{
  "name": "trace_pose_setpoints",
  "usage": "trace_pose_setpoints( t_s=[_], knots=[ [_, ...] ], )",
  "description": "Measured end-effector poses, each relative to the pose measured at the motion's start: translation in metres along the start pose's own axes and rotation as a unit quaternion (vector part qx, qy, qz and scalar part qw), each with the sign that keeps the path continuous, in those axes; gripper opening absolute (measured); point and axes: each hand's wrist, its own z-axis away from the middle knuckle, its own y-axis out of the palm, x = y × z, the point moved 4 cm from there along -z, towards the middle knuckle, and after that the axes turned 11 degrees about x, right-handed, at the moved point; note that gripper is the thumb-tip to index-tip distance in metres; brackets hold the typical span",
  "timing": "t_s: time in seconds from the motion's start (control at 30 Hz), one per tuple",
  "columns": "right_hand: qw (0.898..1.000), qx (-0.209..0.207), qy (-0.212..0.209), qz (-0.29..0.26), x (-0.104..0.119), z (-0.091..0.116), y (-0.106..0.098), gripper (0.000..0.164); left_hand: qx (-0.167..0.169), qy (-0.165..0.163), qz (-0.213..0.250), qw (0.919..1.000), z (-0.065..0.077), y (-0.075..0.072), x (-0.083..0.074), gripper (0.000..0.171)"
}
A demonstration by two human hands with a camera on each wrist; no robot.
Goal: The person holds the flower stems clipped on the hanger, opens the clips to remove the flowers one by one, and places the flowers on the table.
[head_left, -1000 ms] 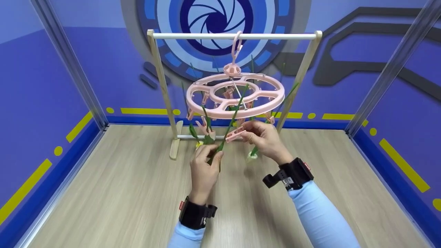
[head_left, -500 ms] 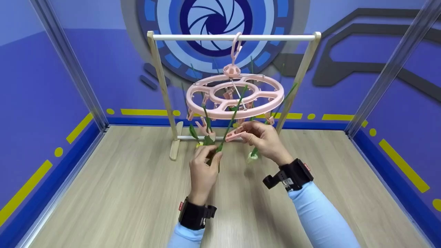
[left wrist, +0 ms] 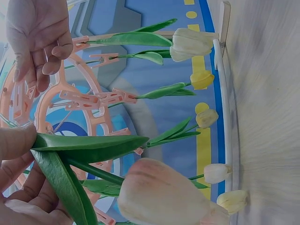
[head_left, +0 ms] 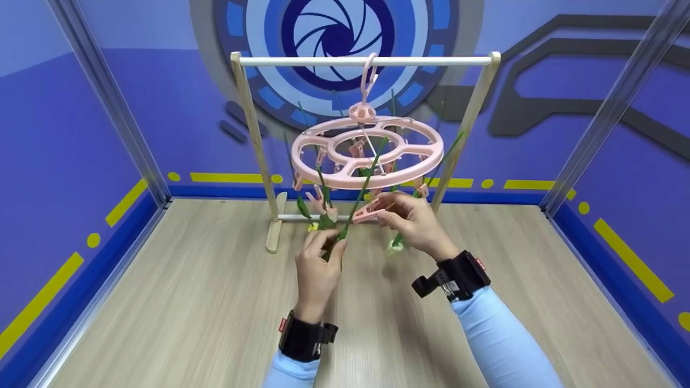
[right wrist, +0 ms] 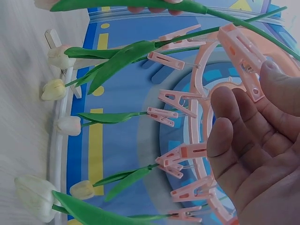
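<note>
My left hand holds a pale pink-white artificial tulip by its leaves and stem, the blossom pointing down. Its green stem slants up in front of the pink round clip hanger. With thumb and fingers, my right hand pinches a pink clothespin below the ring. In the right wrist view, the same clothespin lies close to the held tulip's stem; whether they touch I cannot tell. In the head view, my left hand hides the held blossom.
A wooden rack with a white top bar carries the hanger by its hook. Several tulips hang head-down from other clothespins, among them a white tulip and a yellow tulip. Wood-grain tabletop lies below; patterned walls surround it.
The clothespin in my right hand has shifted slightly, and its two arms now look more spread. Both hands stay almost in place; the head view has tilted up a little.
</note>
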Motion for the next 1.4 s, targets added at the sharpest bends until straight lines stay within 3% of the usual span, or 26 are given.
trace_pose_setpoints(
  t_s=[0.63,1.03,1.4],
  knots=[
    [1.0,0.007,-0.015,0.007,-0.002,0.001,0.001,0.031,-0.01,0.016,-0.016,0.9997,0.008,-0.008,0.0,0.015],
    [1.0,0.005,-0.005,-0.01,0.003,0.0,-0.004,0.035,0.009,0.035,-0.031,0.9989,0.013,-0.014,-0.003,0.014],
    [1.0,0.01,-0.002,-0.01,-0.009,0.01,0.002,0.028,0.015,0.05,-0.068,0.9963,0.024,-0.025,-0.001,0.018]
  ],
)
